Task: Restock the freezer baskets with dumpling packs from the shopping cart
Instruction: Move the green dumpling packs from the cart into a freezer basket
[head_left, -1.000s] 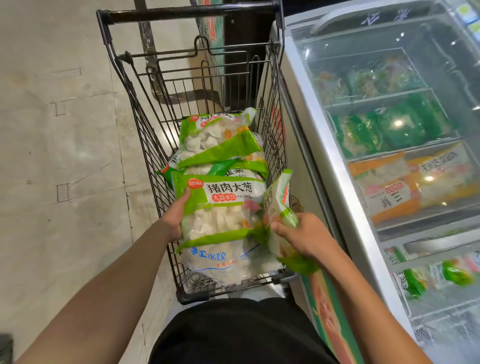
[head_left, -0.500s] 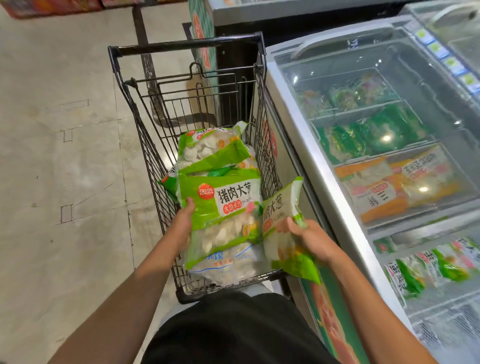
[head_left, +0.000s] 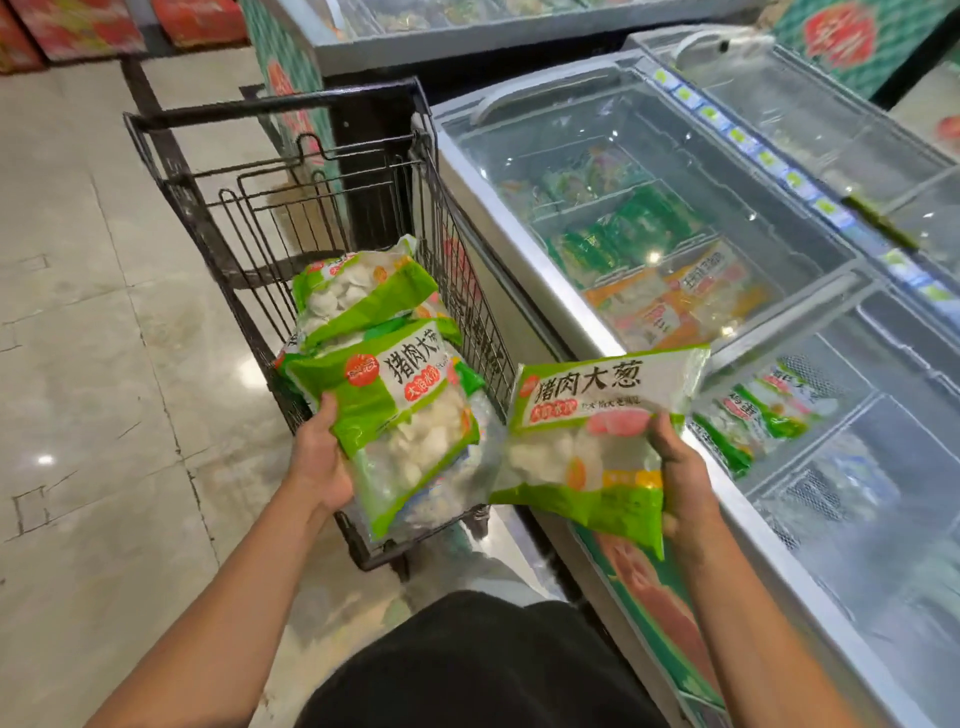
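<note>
1. Hands first: the left hand (head_left: 319, 457) grips the left edge of a green dumpling pack (head_left: 410, 415), with the thumb on the front and the fingers hidden behind it. This pack is tilted and is above the near end of the shopping cart (head_left: 218, 208), over the other packs.
2. The right hand (head_left: 680, 467) holds a second dumpling pack (head_left: 592, 441) by its right edge, fingers curled on the front. The pack is out of the cart, in the air between the cart and the freezer rim (head_left: 524, 249), label facing up.
3. I think each hand takes one pack so that two go across in one trip; holding by the edge keeps the label readable.
4. More packs in the cart (head_left: 358, 296) lie stacked at the side nearest the freezer, so the reach is short.
5. The chest freezer (head_left: 779, 535) stands just beside the cart on the right. Its wire baskets (head_left: 810, 488) already contain some packs with similar green print.
6. A glass lid (head_left: 649, 171) covers the far part. Whether the near section is open, I cannot tell because of reflections.
7. The step now seems to be the carrying over; many packs remain, so the task is not near its end.
</note>
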